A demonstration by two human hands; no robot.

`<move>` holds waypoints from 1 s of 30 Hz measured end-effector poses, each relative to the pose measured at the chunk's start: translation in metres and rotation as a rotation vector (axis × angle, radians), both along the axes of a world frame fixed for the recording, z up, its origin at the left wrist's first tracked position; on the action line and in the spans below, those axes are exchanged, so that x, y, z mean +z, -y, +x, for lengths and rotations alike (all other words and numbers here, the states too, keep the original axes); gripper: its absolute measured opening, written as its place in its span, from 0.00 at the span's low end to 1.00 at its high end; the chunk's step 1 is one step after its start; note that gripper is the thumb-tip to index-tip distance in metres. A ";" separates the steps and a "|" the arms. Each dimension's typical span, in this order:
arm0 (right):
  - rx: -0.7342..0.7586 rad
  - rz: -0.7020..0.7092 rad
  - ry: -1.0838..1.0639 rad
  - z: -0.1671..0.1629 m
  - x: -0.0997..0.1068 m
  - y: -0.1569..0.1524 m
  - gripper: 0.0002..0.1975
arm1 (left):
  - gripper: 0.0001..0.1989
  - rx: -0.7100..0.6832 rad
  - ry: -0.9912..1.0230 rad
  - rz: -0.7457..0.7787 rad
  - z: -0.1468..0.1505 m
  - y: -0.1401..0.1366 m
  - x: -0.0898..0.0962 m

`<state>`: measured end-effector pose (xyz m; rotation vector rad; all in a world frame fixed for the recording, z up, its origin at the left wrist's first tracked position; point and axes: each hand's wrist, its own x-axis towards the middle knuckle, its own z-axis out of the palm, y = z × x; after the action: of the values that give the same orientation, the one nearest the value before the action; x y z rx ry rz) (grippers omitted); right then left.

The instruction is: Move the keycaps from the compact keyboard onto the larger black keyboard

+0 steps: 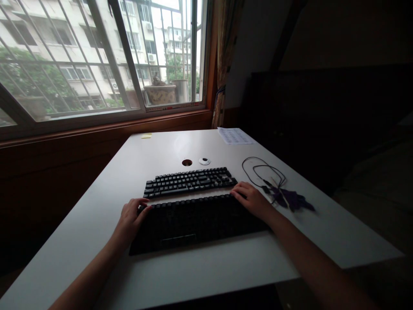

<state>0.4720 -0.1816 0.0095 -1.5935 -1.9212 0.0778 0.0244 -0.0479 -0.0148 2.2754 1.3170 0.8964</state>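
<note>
A black keyboard (200, 221) lies near the front of the white table, with a row of raised keys along its far edge; the rest of its surface is too dark to make out well. My left hand (131, 217) grips its far left corner, thumb on top and fingers over the side. At the far right corner, my right hand (251, 200) holds the keyboard with thumb and fingers closed on the edge. Just behind it, black keycaps (190, 181) are laid out in rows in a keyboard pattern, some gaps showing at the right.
To the right lie a coiled black cable (258, 165) and a purple cloth (295, 200) with a thin light stick on it. Farther back are a round hole (187, 162), its cover (204, 161), printed paper (235, 136) and a yellow note (146, 135) on the white table (97, 211).
</note>
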 end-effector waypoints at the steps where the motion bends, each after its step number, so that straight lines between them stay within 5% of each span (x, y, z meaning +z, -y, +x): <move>1: 0.000 0.002 0.002 0.000 0.000 0.000 0.10 | 0.22 0.000 0.001 -0.002 0.000 0.001 0.001; 11: 0.004 -0.001 0.000 0.000 0.002 0.001 0.09 | 0.26 0.000 0.162 -0.229 -0.005 0.006 0.011; 30: -0.007 0.005 0.003 0.000 0.001 0.001 0.09 | 0.20 -0.090 0.120 -0.165 -0.011 0.001 0.006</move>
<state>0.4717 -0.1821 0.0102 -1.5972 -1.9164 0.0677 0.0135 -0.0493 -0.0085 2.1034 1.1821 0.8465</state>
